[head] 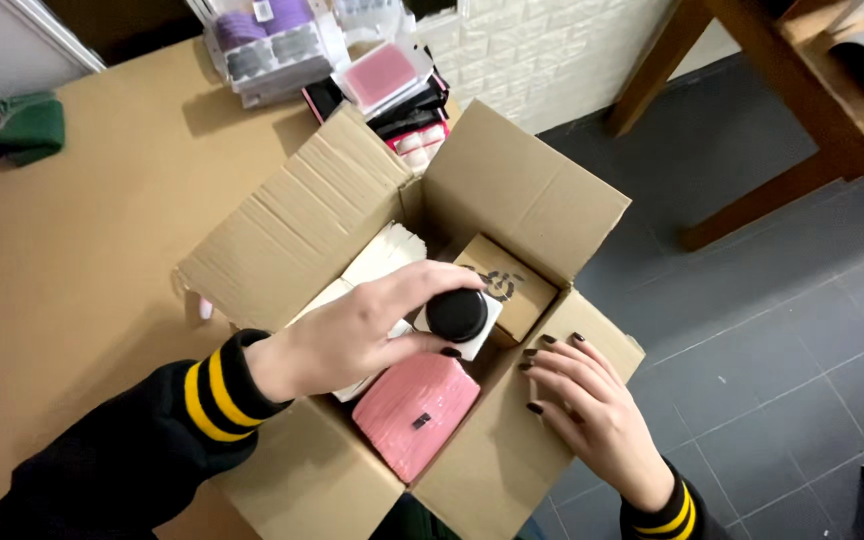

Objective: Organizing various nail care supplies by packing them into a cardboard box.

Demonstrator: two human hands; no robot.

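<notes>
An open cardboard box (pixel 532 190) stands at the table's edge with its flaps spread. My left hand (pixel 357 325) reaches into it and grips a white jar with a round black lid (pixel 458 315). My right hand (pixel 587 405) rests with fingers spread on the box's near right flap, holding nothing. Inside the box lie a pink pouch (pixel 414 410) at the near side, a small brown carton (pixel 514 285) at the far right, and white flat packets (pixel 384 255) under my left hand.
The box sits on a brown table (pixel 82 260). At the back are clear plastic cases with purple and pink contents (pixel 292 45) and a green cloth (pixel 30 125) at far left. Dark tiled floor (pixel 772 330) and wooden furniture legs (pixel 752 200) lie to the right.
</notes>
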